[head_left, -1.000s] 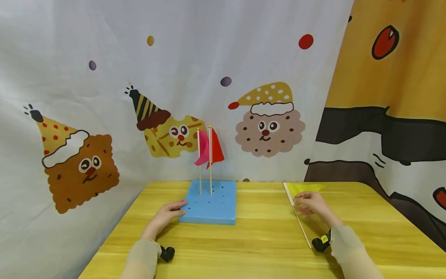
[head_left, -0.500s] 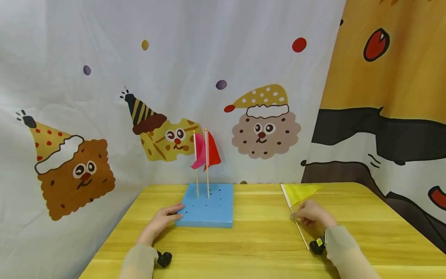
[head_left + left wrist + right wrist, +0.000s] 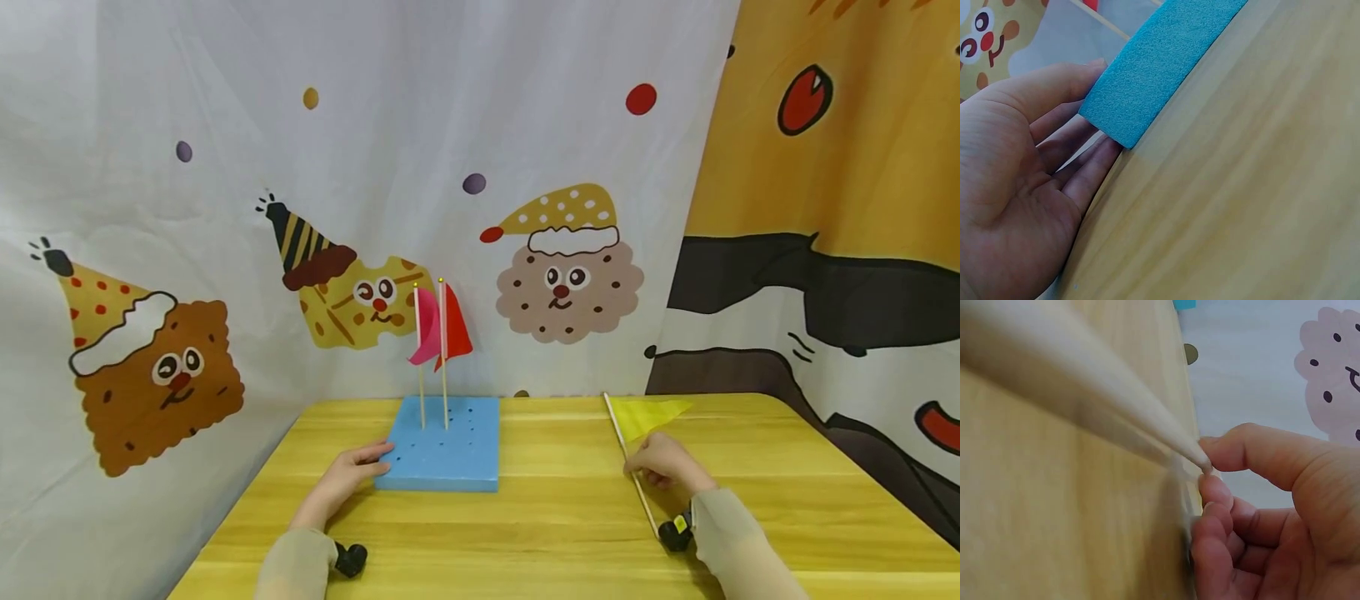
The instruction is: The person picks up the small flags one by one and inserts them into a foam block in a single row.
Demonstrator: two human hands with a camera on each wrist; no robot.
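Note:
A blue foam board [image 3: 438, 467] with small holes lies on the table's left half. A pink flag [image 3: 427, 327] and a red flag [image 3: 456, 323] stand upright in it on thin sticks. My left hand [image 3: 347, 479] touches the board's left edge with fairly straight fingers; in the left wrist view the thumb reaches over the top edge of the blue board [image 3: 1147, 75]. On the right, my right hand [image 3: 667, 463] pinches the stick of a yellow flag [image 3: 647, 414] below its cloth. The right wrist view shows that wooden stick [image 3: 1129, 400] between thumb and forefinger.
Both hands work over a wood-grain table [image 3: 555, 533]. Behind its far edge hangs a white curtain [image 3: 405, 150] with cartoon figures, and a patterned orange and dark cloth [image 3: 862, 192] hangs at the right.
My right hand has slid down from beside the yellow cloth onto the bare stick and now pinches it. The left hand stays at the board; the head view has shifted slightly.

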